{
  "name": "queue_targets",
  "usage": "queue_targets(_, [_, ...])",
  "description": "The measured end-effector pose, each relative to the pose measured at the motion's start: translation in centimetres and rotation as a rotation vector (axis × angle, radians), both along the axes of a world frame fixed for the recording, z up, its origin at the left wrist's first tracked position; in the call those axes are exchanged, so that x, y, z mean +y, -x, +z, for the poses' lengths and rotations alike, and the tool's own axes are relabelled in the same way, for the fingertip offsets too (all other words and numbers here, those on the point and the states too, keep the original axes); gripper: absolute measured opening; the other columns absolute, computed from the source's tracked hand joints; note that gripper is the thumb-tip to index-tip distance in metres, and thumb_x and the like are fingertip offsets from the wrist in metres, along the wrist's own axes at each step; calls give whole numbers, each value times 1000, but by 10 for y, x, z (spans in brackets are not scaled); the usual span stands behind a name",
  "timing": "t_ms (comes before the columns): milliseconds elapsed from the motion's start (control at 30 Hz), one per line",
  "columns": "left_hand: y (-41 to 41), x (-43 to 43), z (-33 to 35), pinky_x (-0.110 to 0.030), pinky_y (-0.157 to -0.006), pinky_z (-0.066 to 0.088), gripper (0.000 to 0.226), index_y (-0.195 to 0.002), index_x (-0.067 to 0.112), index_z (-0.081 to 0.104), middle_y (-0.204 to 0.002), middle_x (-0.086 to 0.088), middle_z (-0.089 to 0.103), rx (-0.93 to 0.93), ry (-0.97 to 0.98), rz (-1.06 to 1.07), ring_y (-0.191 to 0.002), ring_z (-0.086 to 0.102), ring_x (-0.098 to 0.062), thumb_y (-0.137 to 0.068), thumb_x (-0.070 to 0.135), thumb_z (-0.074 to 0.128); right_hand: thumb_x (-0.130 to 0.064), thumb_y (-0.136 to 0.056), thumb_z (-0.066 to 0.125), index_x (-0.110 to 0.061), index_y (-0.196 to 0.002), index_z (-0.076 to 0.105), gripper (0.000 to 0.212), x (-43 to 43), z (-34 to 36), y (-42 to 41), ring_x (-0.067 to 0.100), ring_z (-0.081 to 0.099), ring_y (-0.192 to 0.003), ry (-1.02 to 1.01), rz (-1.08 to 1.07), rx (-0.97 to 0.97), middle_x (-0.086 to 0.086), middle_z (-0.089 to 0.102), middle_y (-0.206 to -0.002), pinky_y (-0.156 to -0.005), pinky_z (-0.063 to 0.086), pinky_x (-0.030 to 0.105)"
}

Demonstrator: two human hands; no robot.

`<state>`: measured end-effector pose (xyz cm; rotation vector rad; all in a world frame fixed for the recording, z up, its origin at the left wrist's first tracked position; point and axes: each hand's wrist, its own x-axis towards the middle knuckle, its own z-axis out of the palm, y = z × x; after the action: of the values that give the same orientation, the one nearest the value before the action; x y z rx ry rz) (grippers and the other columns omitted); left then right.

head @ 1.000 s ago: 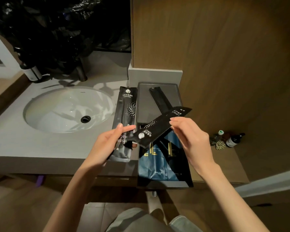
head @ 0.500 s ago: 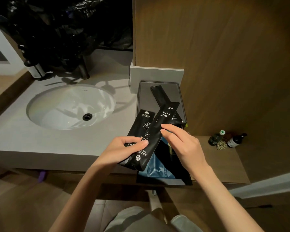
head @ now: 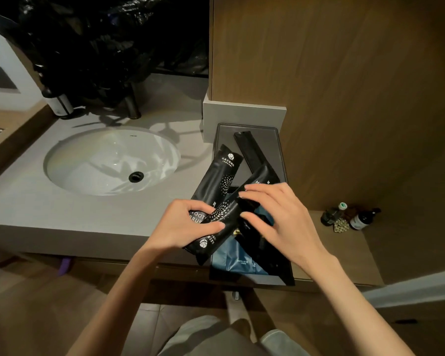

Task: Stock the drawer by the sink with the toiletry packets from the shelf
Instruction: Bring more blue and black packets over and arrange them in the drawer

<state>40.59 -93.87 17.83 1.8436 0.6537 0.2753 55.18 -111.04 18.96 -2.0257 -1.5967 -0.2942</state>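
Two long black toothbrush packets cross each other over the open drawer right of the sink. My left hand grips both where they cross: one packet points up and away, the other slants up to the right. My right hand pinches the upper end of the slanted packet. Blue dental kit packets lie in the drawer below. A further black packet lies on the dark tray behind the drawer.
The white basin is set in the grey counter on the left, with a faucet and black bags behind it. A wooden wall rises on the right. Small bottles stand on the low wooden shelf right of the drawer.
My left hand lifted the packet off the counter and brought it right to join the other one. Both hands now hold the two packets crossed, lower over the drawer.
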Motion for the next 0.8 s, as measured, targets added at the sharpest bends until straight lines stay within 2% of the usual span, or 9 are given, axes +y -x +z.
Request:
queue_targets(167, [1,0,-1,-14,-65,51,24,-70,38,72,-71,16,74,12,-63,-95,-59,64,4,-64,20,87,-40,-94,51,-33,-123,62,31,19,19,-10,9,40,-98,245,17,-18,-20,61,-117,-84,38,29])
queue_targets(267, [2,1,-2,-12,-62,50,26,-70,41,72,-70,21,72,17,-114,-129,-57,62,7,-65,21,87,-43,-93,51,-35,-109,67,23,27,17,-15,9,33,-89,330,64,-41,-20,62,-103,-78,25,26])
queue_targets(367, [4,2,-2,-5,-59,43,34,-67,51,68,-72,30,69,38,-168,-165,-56,59,13,-65,22,86,-46,-92,49,-35,-99,67,23,28,14,-15,10,31,-84,336,104,-38,-21,59,-91,-79,26,28])
queue_targets(433, [6,3,-2,-4,-64,43,31,-68,56,67,-76,34,68,43,-188,-197,-66,62,14,-64,31,86,-46,-91,48,-35,-96,67,23,25,13,-15,9,31,-84,324,101,-4,-23,58,-87,-80,24,28])
queue_targets(500, [9,5,-1,-8,-67,47,11,-76,52,71,-83,31,70,37,-196,-182,-76,66,8,-67,48,77,-46,-90,48,-35,-95,68,23,19,11,-16,9,32,-85,314,66,32,-22,61,-88,-80,23,28])
queue_targets(567, [14,11,-2,-15,-67,51,24,-86,38,76,-87,19,73,15,-158,-135,-78,68,-3,-76,57,64,-46,-91,50,-36,-96,68,21,12,9,-18,8,32,-86,319,14,76,-21,62,-88,-81,22,28])
queue_targets(633, [20,18,-6,-17,-74,50,28,-90,32,77,-89,14,75,-8,-131,-76,-83,68,-3,-88,50,56,-44,-91,52,-37,-98,67,18,3,7,-20,7,33,-88,339,-47,138,-24,58,-85,-83,22,29])
queue_targets(700, [27,23,-12,-12,-70,51,21,-92,34,75,-88,10,75,-46,-57,-22,-81,70,-3,-94,32,54,-41,-92,55,-36,-99,68,15,-5,5,-22,7,40,-91,357,-108,216,-28,56,-84,-86,28,32])
queue_targets(800, [33,26,-28,-13,-65,54,18,-100,25,73,-102,5,72,-31,-2,69,-81,73,-6,-94,18,58,-34,-92,60,-32,-95,71,12,-15,-1,-21,3,57,-87,372,-171,428,-24,66,-93,-81,44,28])
